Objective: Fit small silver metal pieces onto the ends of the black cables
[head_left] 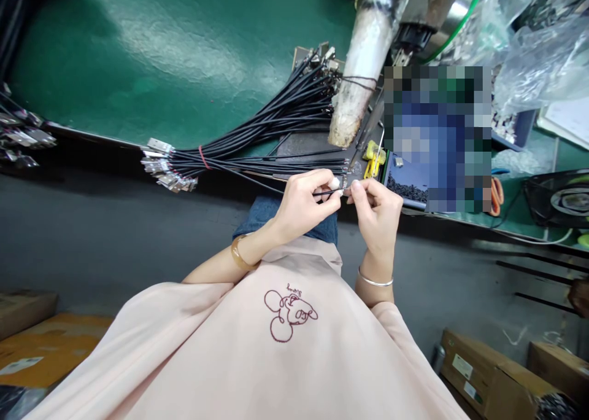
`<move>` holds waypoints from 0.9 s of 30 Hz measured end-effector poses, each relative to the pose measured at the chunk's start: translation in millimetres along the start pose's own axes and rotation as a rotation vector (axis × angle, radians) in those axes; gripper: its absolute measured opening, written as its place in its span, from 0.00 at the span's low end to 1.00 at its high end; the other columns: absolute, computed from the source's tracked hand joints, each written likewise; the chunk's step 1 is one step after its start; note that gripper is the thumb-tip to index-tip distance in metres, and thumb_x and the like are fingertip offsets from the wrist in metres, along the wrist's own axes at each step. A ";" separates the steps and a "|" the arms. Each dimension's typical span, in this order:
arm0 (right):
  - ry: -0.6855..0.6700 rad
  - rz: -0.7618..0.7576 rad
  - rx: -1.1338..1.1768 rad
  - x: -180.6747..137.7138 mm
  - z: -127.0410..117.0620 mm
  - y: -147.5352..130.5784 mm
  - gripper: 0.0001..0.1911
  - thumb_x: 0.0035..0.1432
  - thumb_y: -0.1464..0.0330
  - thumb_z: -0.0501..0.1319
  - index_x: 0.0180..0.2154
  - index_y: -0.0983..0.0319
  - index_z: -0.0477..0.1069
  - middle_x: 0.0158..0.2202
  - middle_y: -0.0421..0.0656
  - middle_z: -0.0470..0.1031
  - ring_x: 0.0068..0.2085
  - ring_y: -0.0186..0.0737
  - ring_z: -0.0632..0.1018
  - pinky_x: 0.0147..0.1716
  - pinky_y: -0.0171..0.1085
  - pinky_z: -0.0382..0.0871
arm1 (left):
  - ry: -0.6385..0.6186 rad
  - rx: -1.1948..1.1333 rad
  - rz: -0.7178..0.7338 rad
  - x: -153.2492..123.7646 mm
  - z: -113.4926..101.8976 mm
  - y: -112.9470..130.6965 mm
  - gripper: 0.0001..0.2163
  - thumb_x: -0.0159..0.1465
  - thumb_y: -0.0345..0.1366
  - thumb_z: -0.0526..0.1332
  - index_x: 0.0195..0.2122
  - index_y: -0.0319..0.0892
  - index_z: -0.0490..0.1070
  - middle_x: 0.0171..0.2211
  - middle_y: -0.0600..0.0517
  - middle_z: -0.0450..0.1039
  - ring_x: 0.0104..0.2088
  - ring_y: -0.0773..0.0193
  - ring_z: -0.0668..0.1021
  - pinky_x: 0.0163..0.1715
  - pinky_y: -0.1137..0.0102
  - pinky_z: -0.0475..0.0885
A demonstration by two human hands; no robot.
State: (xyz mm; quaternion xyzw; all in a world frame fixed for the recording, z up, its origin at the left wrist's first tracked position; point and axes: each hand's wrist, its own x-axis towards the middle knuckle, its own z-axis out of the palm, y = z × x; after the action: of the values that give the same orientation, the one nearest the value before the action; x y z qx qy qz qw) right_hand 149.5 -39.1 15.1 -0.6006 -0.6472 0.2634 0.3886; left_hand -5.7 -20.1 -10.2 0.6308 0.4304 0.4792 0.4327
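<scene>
My left hand [309, 200] pinches a thin black cable [326, 193] near its end, just off the table edge. Facing it, my right hand [376, 206] has thumb and forefinger closed at the cable's tip; the small end between them is too fine to make out. The cable seems to run back left to a bundle of black cables [243, 139] with metal connectors [168, 165] at the left end, tied by a red band [204, 157]. More connector ends [324, 70] lie piled at the bundle's upper right.
A wrapped, tapering machine part [352, 101] hangs over the table [161, 58]. Yellow snips [373, 161] lie beside a blue tray [409, 202] with small dark parts. A blurred patch covers the right side. Orange handles [497, 194] and a fan [564, 199] are farther right; cardboard boxes [488, 365] stand below.
</scene>
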 end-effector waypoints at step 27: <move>0.119 0.027 0.006 -1.7 -0.1 -0.3 0.15 0.65 0.57 0.62 0.30 0.61 0.71 0.24 0.35 0.69 0.21 0.28 0.60 0.23 0.34 0.52 | 0.018 0.069 0.106 -1.6 -2.7 4.1 0.06 0.58 0.26 0.61 0.27 0.40 0.66 0.25 0.57 0.65 0.24 0.72 0.67 0.23 0.77 0.64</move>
State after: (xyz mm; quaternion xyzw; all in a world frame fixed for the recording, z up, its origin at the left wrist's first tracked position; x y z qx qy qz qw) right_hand 149.3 -40.9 15.1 -0.6227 -0.6139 0.2344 0.4248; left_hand -8.1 -22.3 -6.2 0.6629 0.4165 0.4920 0.3808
